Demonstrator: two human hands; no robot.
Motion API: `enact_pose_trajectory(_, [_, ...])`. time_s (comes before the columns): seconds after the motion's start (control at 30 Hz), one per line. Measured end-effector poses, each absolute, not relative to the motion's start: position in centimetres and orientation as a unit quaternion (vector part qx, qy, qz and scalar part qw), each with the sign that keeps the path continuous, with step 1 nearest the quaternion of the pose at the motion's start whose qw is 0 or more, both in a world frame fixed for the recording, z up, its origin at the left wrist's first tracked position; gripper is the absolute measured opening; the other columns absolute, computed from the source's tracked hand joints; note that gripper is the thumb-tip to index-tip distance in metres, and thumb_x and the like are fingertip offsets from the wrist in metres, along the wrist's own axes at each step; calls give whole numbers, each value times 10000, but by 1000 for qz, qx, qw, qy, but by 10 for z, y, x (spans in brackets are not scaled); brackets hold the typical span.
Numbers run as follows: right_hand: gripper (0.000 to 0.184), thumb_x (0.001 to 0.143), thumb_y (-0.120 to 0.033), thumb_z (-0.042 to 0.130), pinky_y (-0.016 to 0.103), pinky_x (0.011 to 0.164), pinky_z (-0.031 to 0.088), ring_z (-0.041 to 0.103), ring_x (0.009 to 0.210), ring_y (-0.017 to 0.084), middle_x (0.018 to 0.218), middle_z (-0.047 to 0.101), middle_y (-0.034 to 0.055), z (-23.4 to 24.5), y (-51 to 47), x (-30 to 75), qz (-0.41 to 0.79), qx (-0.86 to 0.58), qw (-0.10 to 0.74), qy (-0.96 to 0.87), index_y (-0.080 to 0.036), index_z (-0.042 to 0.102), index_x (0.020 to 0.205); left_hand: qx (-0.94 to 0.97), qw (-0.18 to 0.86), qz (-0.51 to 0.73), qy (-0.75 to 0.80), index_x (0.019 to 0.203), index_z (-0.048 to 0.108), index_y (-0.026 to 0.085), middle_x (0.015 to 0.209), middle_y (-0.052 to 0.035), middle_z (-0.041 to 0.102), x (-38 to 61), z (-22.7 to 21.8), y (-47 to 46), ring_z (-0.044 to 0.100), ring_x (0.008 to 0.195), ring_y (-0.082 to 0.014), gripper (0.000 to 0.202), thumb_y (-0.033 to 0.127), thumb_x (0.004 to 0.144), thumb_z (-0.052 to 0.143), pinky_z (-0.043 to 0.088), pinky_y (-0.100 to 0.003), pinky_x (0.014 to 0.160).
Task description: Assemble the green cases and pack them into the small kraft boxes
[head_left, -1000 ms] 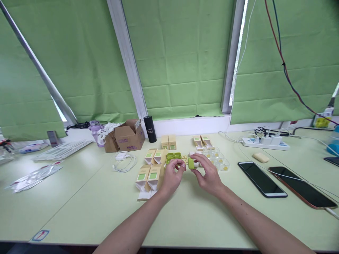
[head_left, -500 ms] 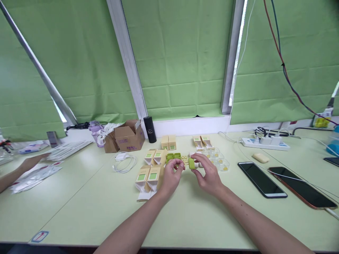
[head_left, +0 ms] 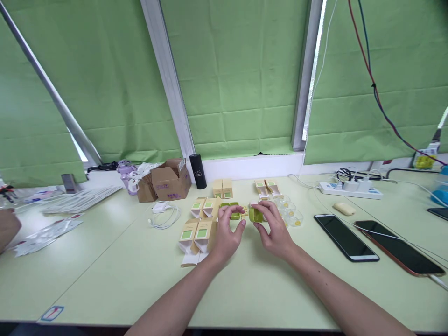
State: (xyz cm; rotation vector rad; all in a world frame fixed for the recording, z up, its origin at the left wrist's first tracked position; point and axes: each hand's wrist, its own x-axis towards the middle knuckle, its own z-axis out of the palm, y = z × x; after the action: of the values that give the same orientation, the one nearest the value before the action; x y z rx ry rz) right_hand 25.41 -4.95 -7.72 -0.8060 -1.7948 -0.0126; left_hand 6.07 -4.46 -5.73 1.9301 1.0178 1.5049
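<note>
Near the table's middle, my left hand [head_left: 227,229] pinches a small green case [head_left: 235,215] between thumb and fingers. My right hand [head_left: 273,229] grips another small green case [head_left: 256,215] just right of it, fingers curled round it. Between the two lies a small yellowish piece [head_left: 245,211]. Tan cartons with green labels [head_left: 196,233] lie left of my left hand. Clear plastic trays with yellow dots [head_left: 292,214] lie right of my right hand.
Two phones [head_left: 346,237] lie at the right, with a white power strip [head_left: 350,188] behind them. A brown cardboard box [head_left: 168,183], a black cylinder [head_left: 198,171] and a white cable [head_left: 163,214] stand at the back left. Another person's hand [head_left: 7,227] shows at the left edge beside plastic packets [head_left: 45,233].
My right hand has turned its green case and lifted it slightly. My left thumb and fingers have spread round the other green case. The other person's hand has drawn back to the left edge.
</note>
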Motion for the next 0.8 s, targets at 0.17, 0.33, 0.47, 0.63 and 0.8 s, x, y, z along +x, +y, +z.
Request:
enact_pose_trajectory(0.17, [649,962,-83,563,544,1036,639,638,1327,337,1386,611,147,-79,-48,253,-19,-337,538,-772,-302,469,1566,740,216,535,345,1335,667,291,1327,-119,610,62,-59,-46,505,1378,-324,473,176,882,741,477,-517,1162])
enact_pose_trajectory(0.33, [593,1011,-114,555,545,1036,648,639,1357,335,1400,647,159,-78,-47,252,-41,-316,538,-780,-279,442,1570,761,192,519,340,1325,682,297,1324,-104,679,62,-59,-44,464,1376,-331,489,134,869,753,451,-549,1176])
enact_pose_trajectory(0.47, [517,1035,-149,568,567,1050,645,658,1349,338,1385,676,160,-77,-47,254,-58,-307,544,-779,-269,479,1530,751,194,528,345,1269,716,286,1285,-99,706,61,-55,-43,506,1340,-321,413,156,880,764,492,-525,1138])
enact_pose_trajectory(0.63, [413,1038,-138,554,557,1084,632,664,1350,326,1407,675,158,-76,-48,258,-61,-303,529,-790,-260,565,1432,746,197,531,349,1260,733,284,1278,-93,718,60,-52,-44,523,1341,-314,404,158,878,770,503,-512,1137])
enact_pose_trajectory(0.8, [361,1031,-106,533,536,1042,651,679,1315,326,1393,660,174,-76,-48,258,-88,-295,521,-796,-254,612,1351,747,195,533,345,1278,729,290,1294,-93,712,60,-53,-45,524,1346,-308,422,134,886,747,499,-510,1148])
